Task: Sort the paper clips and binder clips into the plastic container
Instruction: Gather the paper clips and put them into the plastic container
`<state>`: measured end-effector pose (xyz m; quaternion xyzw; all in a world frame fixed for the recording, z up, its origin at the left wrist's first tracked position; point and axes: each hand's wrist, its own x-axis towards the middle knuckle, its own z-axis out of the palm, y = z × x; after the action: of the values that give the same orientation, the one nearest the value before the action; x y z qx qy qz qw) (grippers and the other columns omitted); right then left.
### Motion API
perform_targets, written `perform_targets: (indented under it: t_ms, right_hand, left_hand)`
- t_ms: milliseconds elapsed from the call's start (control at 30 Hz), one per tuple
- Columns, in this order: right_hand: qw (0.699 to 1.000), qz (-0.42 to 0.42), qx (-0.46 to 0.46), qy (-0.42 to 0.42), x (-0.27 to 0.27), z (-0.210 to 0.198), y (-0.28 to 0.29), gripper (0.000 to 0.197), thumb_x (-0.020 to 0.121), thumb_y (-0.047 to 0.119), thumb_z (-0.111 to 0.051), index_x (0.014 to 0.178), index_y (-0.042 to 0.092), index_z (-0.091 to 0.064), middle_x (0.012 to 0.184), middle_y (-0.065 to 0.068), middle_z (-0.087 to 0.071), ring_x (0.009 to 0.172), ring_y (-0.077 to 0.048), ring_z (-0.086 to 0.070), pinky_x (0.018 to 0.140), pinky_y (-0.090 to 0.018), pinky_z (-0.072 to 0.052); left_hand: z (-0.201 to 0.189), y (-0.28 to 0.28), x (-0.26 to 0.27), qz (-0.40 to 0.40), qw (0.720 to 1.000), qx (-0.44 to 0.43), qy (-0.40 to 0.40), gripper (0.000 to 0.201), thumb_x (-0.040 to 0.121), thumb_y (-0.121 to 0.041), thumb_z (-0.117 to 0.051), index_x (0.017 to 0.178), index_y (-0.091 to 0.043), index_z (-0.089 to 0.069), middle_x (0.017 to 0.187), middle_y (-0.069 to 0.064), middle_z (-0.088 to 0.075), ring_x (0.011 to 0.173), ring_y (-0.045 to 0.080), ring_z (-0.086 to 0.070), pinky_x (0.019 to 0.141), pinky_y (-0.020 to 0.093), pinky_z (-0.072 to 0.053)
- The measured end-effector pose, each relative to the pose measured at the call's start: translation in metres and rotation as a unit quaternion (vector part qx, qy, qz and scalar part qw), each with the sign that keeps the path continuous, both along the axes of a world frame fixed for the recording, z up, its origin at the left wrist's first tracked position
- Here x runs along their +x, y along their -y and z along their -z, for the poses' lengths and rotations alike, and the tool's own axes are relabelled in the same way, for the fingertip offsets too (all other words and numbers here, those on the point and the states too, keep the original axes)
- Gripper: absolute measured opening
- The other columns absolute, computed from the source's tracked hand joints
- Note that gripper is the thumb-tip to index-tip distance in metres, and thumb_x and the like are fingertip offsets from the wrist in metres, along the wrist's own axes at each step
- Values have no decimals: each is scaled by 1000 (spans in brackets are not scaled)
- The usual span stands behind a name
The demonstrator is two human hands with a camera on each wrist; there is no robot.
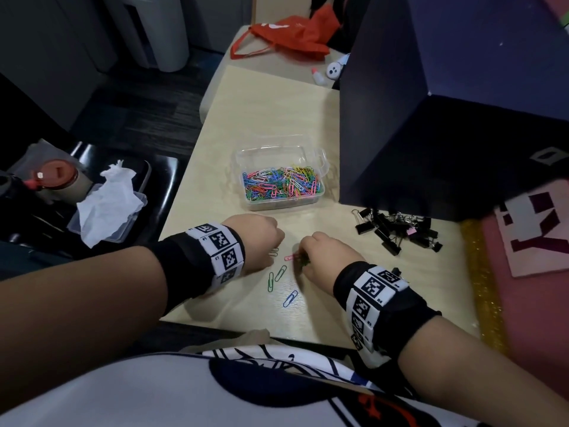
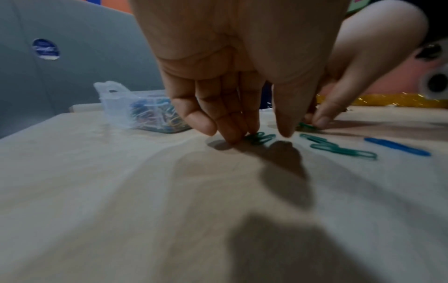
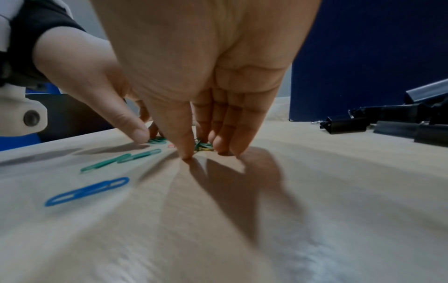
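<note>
A clear plastic container [image 1: 320, 161] holding several coloured paper clips stands mid-table, also seen in the left wrist view [image 2: 114, 107]. Black binder clips [image 1: 397, 231] lie in a pile to its right. Loose on the table are two green paper clips [image 1: 280, 272] and a blue one [image 1: 290, 298]. My left hand [image 1: 271, 245] points fingers down, fingertips [image 2: 242, 134] touching green paper clips [image 2: 260, 137], thumb just apart. My right hand [image 1: 303, 257] pinches a small bunch of green and yellow paper clips [image 3: 202, 146] against the table; a pink clip [image 1: 289, 257] sticks out.
A tall dark blue box [image 1: 431, 118] stands behind the binder clips. An orange bag [image 1: 292, 35] lies at the far end. Off the table's left edge sit a tissue on a plastic lid [image 1: 104, 204] and a red-lidded cup [image 1: 58, 180]. A pink board [image 1: 538, 235] borders the right.
</note>
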<state>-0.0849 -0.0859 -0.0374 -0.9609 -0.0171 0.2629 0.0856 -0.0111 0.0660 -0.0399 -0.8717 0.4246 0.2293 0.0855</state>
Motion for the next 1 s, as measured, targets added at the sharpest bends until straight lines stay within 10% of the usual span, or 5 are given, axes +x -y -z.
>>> perform_targets:
  t_ms: [433,767,867,1000]
  right_hand:
    - [995,95,6,-24,4,4,-4,27,86,24,-54,111,16,-60,113,-8,-60,104,-26,-58,82,-30,-46]
    - [959,217,128,129,46,-25,6,5,82,22,-63,86,24,-62,89,0,-69,92,-22,-64,83,-26,-49]
    - [927,263,207,170,64,-31,8,29,83,23,-66,112,22,-62,105,2,-69,99,-19,-65,96,-35,-49]
    - [960,204,127,145,58,-36,12,47,85,23,-62,131,22,-51,128,-4,-56,113,-24,-58,102,-33,-43]
  left_hand:
    - [0,12,-10,-9,999,42,2,19,91,-17,-46,104,-12,-59,105,8,-60,96,30,-61,68,34,-44]
    - [-31,0,34,-122,980,-156,35,18,89,-22,-51,102,-17,-62,109,8,-62,101,29,-58,82,35,-48]
    - [-43,-2,55,-154,964,-205,73,23,93,-23,-50,110,-19,-65,110,9,-64,104,30,-58,85,36,-47]
    - [-45,-4,62,-171,961,-202,79,32,95,-22,-46,122,-24,-62,119,7,-63,110,29,-58,89,36,-47]
